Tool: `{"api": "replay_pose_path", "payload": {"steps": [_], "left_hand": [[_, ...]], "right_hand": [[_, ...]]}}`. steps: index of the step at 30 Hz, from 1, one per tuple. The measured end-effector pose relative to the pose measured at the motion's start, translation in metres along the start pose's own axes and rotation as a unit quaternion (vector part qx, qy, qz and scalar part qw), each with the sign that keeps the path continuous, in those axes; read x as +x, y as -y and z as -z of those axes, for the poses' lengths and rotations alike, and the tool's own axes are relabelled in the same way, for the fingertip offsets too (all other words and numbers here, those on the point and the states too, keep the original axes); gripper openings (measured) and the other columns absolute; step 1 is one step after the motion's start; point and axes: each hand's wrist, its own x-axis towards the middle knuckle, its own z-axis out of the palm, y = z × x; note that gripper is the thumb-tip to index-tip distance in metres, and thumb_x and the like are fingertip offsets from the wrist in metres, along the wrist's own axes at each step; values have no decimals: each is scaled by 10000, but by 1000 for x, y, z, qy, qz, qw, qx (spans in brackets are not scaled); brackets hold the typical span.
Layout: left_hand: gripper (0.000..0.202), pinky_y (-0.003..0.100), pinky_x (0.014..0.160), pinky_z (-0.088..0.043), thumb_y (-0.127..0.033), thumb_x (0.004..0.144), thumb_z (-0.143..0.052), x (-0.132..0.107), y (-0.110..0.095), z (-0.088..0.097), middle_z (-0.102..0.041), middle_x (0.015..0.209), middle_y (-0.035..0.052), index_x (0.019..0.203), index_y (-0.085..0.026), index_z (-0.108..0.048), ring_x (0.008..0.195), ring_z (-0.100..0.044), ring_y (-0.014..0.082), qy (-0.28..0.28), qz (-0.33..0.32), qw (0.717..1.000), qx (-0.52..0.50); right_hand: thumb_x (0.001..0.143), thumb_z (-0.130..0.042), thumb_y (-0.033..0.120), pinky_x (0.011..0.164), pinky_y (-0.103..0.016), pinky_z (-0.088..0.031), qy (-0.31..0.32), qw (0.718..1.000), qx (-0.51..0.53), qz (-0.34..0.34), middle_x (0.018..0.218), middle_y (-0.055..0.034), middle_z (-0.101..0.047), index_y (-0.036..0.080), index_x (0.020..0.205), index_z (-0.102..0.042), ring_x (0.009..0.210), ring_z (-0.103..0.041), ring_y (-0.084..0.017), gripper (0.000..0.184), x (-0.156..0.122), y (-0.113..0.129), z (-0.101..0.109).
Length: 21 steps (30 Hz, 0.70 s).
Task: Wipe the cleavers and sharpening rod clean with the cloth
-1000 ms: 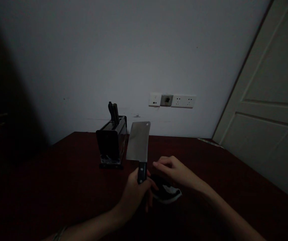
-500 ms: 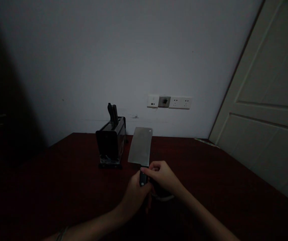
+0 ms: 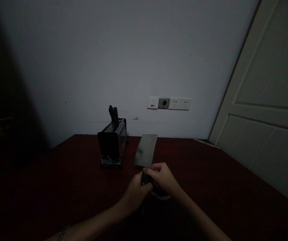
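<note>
A cleaver point(image 3: 146, 150) with a broad grey blade points away from me, over the dark red table point(image 3: 184, 157). Around its black handle my left hand point(image 3: 136, 190) is closed, thumb lying along the near end. My right hand point(image 3: 163, 178) pinches the front of the handle, close to where the blade begins. Under my right wrist a dark round thing with a pale rim point(image 3: 162, 197) partly shows; I cannot make out what it is. To the left of the blade stands a knife block point(image 3: 110, 145), with black knife handles point(image 3: 114, 115) upright in its top.
Behind the table rises a pale wall with a row of sockets and switches point(image 3: 169, 103). A panelled door point(image 3: 264, 117) borders the right side. At the back right corner lies a thin light strip point(image 3: 206, 143). The light is dim.
The cleaver's blade has dipped, so it looks shorter, and shifted slightly right. Both hands keep their hold on the handle. The view has moved slightly.
</note>
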Motion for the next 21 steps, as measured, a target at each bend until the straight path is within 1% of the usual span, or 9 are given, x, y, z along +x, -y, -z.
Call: {"api": "replay_pose_path", "payload": {"steps": [3,7,13,15,16,18,19,20,21], "left_hand": [[129,196,495,-344,-160,649,-476,0,-3,3,-524,618,-21,752,-121,-543,547,-459,95,10,-24,1000,-4],[92,195,503,-333,-157,644,-467,1,-15,7,-492,593,-33,718,-135,-518,535,-430,88,13,-46,999,2],[121,177,491,-328,-159,621,-520,-3,-35,11,-474,608,-42,737,-145,-488,525,-425,69,54,8,997,-47],[208,174,501,-350,-220,658,-557,-11,-43,16,-503,671,-32,839,-145,-488,535,-455,65,88,40,994,-56],[286,176,498,-360,-267,682,-571,-16,-49,21,-519,715,-28,925,-153,-474,525,-468,61,121,62,990,-46],[436,186,449,-359,-390,731,-560,-29,-63,33,-538,777,-24,1087,-193,-404,453,-467,55,211,109,971,26],[455,191,417,-347,-448,755,-529,-35,-71,39,-538,779,-25,1114,-205,-390,413,-456,55,251,126,955,95],[452,198,391,-333,-511,778,-475,-42,-79,46,-533,735,-27,1098,-199,-411,388,-448,65,266,129,938,182],[431,203,392,-328,-550,793,-429,-47,-87,52,-532,688,-23,1019,-185,-475,399,-456,77,261,102,920,273]], "right_hand": [[693,-564,298,275,-186,-170,16,1000,9,-13,266,90,-386,193,457,-432,231,-293,-47,290,-2,6,0],[704,-564,302,272,-173,-217,19,999,26,-13,261,82,-430,196,477,-423,219,-351,-57,288,-2,15,-1],[726,-561,279,272,-167,-258,10,999,40,-15,263,81,-435,191,460,-426,231,-390,-62,311,-4,32,1],[732,-561,256,277,-159,-272,8,999,38,-17,272,78,-445,186,455,-431,241,-404,-59,314,-6,37,3],[736,-560,247,278,-156,-276,8,999,36,-20,273,77,-448,184,456,-435,241,-406,-57,313,-6,39,5],[744,-557,241,273,-153,-282,12,999,30,-27,269,72,-451,181,458,-444,234,-401,-57,314,-6,40,8],[747,-556,242,267,-153,-284,15,999,26,-31,266,68,-451,180,456,-448,228,-395,-57,316,-5,40,9],[747,-556,242,262,-154,-285,19,999,22,-36,264,64,-452,179,452,-451,224,-391,-58,320,-4,39,10],[745,-557,242,258,-156,-287,22,999,18,-40,264,61,-453,178,446,-452,221,-389,-60,323,-3,38,11]]}}
